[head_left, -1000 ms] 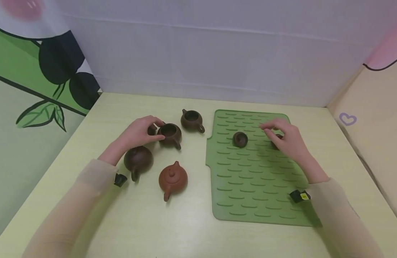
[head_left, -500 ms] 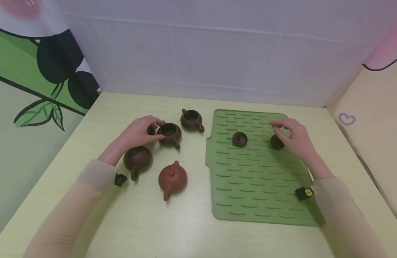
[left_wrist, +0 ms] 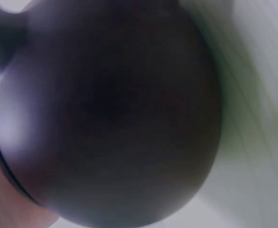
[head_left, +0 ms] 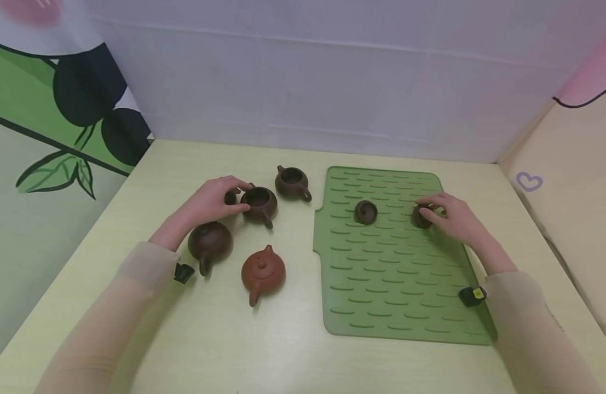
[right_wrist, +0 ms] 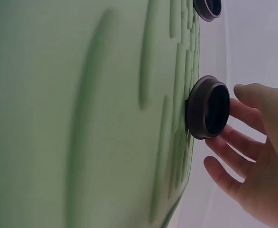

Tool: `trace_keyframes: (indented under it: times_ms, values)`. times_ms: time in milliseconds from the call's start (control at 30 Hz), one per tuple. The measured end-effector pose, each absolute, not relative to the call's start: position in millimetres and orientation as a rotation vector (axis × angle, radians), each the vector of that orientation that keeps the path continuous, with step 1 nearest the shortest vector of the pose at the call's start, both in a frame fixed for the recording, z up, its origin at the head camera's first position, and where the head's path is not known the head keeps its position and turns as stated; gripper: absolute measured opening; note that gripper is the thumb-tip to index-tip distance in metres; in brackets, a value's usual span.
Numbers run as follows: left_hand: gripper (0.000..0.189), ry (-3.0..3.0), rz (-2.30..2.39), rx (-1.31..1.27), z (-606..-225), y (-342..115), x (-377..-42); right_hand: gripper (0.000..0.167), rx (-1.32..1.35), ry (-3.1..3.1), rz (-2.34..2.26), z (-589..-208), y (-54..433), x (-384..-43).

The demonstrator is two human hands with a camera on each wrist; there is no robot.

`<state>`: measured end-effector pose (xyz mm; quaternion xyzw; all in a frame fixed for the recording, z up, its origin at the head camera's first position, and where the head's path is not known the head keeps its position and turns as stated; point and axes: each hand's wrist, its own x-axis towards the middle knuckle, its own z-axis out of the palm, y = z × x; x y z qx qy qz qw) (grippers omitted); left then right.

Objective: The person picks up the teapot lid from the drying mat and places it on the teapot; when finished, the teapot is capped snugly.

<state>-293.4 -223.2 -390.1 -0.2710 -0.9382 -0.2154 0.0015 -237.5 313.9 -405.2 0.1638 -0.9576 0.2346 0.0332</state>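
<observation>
My left hand (head_left: 210, 201) holds a dark brown lidless teapot (head_left: 265, 210) on the table, thumb and index finger at its side. Part of another dark thing (head_left: 230, 198) shows under that hand. My right hand (head_left: 452, 217) is at a small dark teapot lid (head_left: 421, 217), lying hollow side up on the green mat (head_left: 381, 262). In the right wrist view, fingers reach behind the lid (right_wrist: 208, 108) while the thumb stands slightly off its rim. A second upturned lid (head_left: 366, 212) lies to the left. A dark teapot body (left_wrist: 110, 114) fills the left wrist view.
Behind the held teapot stands another lidless dark teapot (head_left: 292, 184). Nearer are a dark round teapot (head_left: 211, 243), close below my left wrist, and a reddish-brown lidded teapot (head_left: 263, 272). A pale cloth wall (head_left: 303, 87) bounds the table's back.
My right hand has moved right and then lowered, its fingers coming down around the right-hand lid. My left hand and the teapots have stayed in place.
</observation>
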Motion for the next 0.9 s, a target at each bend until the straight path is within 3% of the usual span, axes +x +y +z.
trace_keyframes:
  times_ms: [700, 900]
  values:
    - [0.047, -2.946, -0.718, -0.858, -387.6, -224.8, -292.0, 0.004, 0.538, -2.821, 0.695, -399.8, 314.1, -209.7]
    - [0.048, -2.961, -0.738, -0.848, -388.0, -224.7, -293.2, 0.015, 0.533, -2.845, 0.708, -397.7, 322.1, -201.0]
